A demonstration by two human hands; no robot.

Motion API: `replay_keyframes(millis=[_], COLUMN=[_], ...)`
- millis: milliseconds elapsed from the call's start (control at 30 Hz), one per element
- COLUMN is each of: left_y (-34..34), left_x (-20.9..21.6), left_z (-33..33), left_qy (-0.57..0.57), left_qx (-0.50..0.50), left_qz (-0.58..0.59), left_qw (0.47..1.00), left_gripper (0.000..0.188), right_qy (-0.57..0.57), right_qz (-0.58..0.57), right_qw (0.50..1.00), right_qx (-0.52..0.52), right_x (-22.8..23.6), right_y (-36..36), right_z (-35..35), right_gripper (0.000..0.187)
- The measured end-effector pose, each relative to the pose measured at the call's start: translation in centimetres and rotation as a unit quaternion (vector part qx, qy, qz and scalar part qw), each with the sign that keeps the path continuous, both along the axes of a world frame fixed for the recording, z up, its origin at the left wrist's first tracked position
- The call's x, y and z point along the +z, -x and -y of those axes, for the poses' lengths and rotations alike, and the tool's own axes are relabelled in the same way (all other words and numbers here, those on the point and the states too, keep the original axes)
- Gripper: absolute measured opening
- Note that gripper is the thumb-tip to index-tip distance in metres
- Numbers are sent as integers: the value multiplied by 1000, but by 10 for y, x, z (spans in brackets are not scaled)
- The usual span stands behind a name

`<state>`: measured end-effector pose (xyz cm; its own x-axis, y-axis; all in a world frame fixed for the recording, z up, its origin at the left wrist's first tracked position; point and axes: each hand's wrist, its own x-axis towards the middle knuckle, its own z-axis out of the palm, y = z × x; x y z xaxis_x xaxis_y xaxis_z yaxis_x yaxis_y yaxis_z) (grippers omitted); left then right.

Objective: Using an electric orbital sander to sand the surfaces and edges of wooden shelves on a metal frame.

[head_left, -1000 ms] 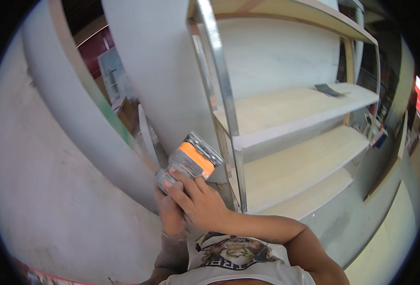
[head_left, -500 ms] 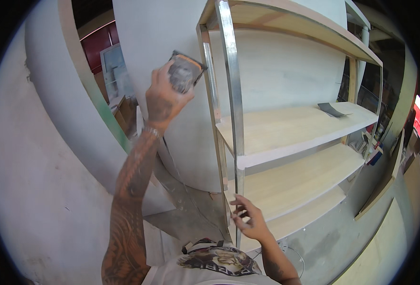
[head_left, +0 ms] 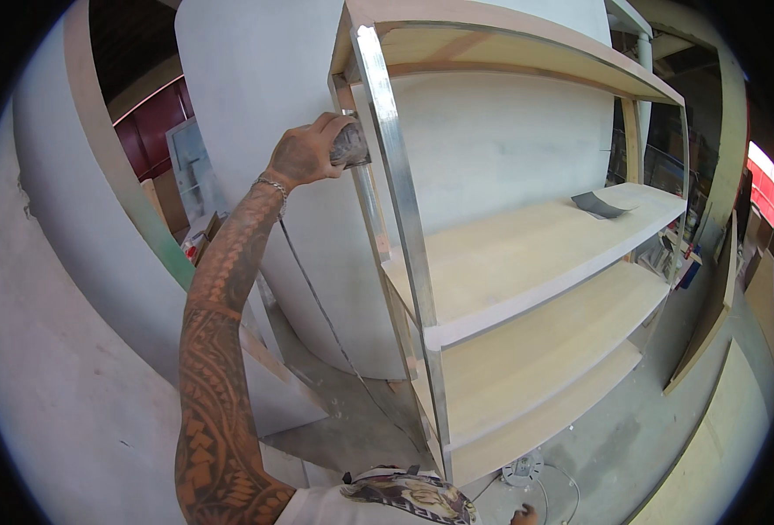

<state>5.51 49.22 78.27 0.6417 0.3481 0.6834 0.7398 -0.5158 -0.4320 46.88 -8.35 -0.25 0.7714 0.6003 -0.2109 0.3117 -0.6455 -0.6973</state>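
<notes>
A small power tool [head_left: 349, 144] is held clamped in the raised left hand [head_left: 306, 153] against the upright metal post [head_left: 396, 188] (long axis vertical) immediately rightward; the right hand [head_left: 522, 516], barely visible, cannot be judged.

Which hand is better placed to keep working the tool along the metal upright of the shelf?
Left. The left hand grips the sanding tool against the metal upright; the right hand barely shows at the bottom edge, far below.
</notes>
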Motion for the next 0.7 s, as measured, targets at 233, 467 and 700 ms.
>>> replay_keyframes(millis=[233,467,700], left_y=[-3,-10,-11], left_x=[12,33,45], left_z=[-6,-10,-13], left_qy=[-30,-55,-38], left_qx=[37,52,10], left_qz=[-35,-16,-8], left_qw=[998,997,999], left_gripper=[76,74,74], right_qy=[-62,-47,-359], right_qz=[-390,-361,-92], right_qw=[907,907,919], right_qx=[-150,-211,133], right_x=[-25,37,259], right_y=[22,51,88], right_z=[1,-60,-233], right_gripper=[41,34,29])
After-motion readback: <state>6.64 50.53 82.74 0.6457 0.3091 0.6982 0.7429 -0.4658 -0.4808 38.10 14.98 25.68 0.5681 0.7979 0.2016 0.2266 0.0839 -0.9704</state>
